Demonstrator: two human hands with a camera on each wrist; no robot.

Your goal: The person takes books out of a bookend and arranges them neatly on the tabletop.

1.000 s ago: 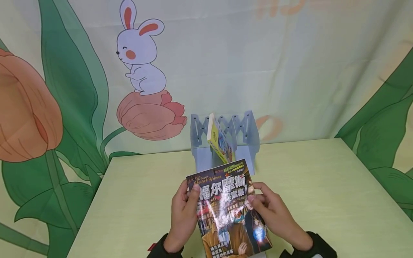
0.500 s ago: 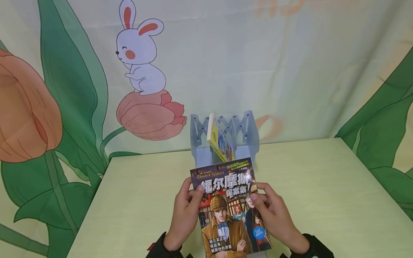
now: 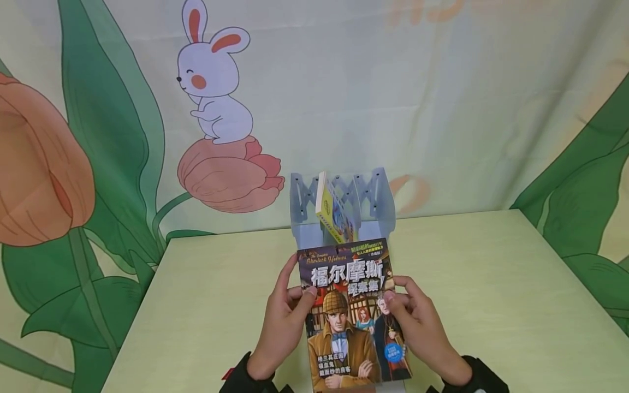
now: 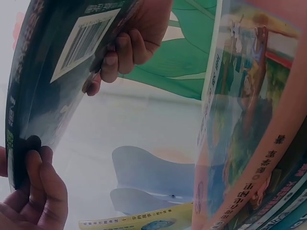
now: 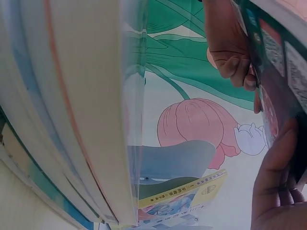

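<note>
A dark-covered Sherlock Holmes book (image 3: 344, 322) is held up before me, its front cover facing the head camera. My left hand (image 3: 282, 325) grips its left edge, thumb on the cover and fingers behind. The right hand (image 3: 425, 327) pinches the opposite edge in a similar way. In the left wrist view the back of this book (image 4: 62, 72) shows a barcode. Beyond it stands a blue bookrack (image 3: 378, 229), with a yellow book (image 3: 336, 210) leaning in it. The held book hides the rack's lower front.
A stack of several books, topped by a pink-edged one (image 4: 254, 110), lies below the held book. The same stack (image 5: 86, 96) fills the left of the right wrist view. A pale table (image 3: 206, 305) runs back to a printed curtain (image 3: 467, 109).
The book has shifted slightly right and away from me, and its tilt has changed, so the glare has left its cover. Both hands keep hold of it. Rack and yellow book stay put.
</note>
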